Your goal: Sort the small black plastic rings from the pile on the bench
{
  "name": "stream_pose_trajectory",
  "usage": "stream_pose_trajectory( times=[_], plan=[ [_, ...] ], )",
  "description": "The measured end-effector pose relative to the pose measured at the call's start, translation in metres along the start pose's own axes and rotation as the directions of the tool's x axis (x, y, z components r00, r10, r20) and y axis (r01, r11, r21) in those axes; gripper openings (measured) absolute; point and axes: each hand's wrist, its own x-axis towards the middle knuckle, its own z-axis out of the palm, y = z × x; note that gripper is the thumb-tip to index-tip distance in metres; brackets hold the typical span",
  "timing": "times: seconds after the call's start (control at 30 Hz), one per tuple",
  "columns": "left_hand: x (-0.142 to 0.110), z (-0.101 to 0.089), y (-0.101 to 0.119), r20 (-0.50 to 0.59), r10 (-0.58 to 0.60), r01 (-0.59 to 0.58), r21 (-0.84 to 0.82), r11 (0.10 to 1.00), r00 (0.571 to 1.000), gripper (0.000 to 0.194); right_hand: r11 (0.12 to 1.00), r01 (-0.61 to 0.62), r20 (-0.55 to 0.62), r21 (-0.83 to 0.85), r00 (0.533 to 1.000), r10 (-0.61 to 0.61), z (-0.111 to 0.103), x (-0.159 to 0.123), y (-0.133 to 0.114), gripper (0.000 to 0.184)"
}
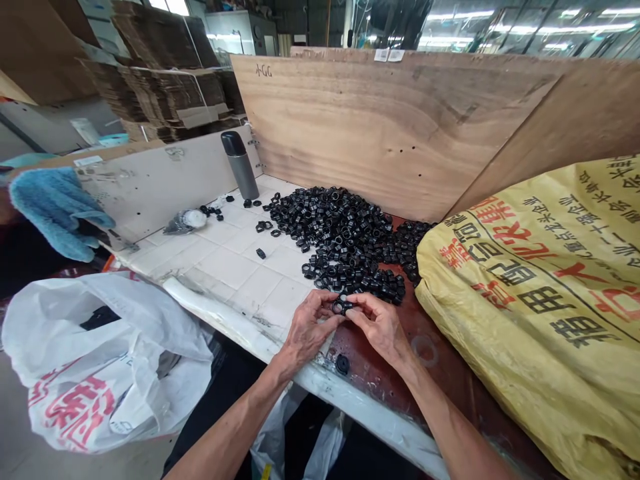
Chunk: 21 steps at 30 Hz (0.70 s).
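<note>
My left hand (310,327) and my right hand (380,327) meet at the near edge of the table, both pinching a small black ring part (342,306) between their fingertips. Just beyond them lies a large heap of black rings (340,237) spread over the tiled top. One black ring (343,364) sits alone on the dark red surface below my hands. A few loose rings (261,253) lie scattered left of the heap.
A grey flask (240,165) stands at the back left by a wooden board (380,127). A big yellow printed sack (545,300) fills the right. A white plastic bag (100,360) hangs open at the left, with a blue towel (55,207) behind.
</note>
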Motion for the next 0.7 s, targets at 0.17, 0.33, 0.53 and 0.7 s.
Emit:
stream_pose_trajectory(
  times=[0.17, 0.33, 0.53, 0.7],
  plan=[
    [0.0, -0.001, 0.003, 0.006, -0.01, 0.01, -0.007, 1.0, 1.0, 0.028, 0.993, 0.122, -0.03, -0.007, 0.992, -0.122, 0.003, -0.001, -0.007, 0.015],
    [0.001, -0.001, 0.007, 0.039, -0.111, 0.113, -0.044, 0.993, 0.993, 0.028, 0.999, 0.04, -0.015, 0.0, 0.999, -0.04, 0.004, 0.0, -0.003, 0.016],
    [0.002, 0.002, 0.007, 0.048, -0.153, 0.16, -0.275, 0.948, 0.987, 0.028, 0.997, 0.071, -0.013, 0.022, 0.997, -0.07, 0.003, -0.001, -0.008, 0.017],
    [0.001, 0.001, 0.012, 0.105, -0.259, 0.279, -0.363, 0.889, 0.96, 0.035, 0.98, 0.178, -0.037, -0.09, 0.983, -0.182, 0.002, -0.002, -0.012, 0.016]
  ],
)
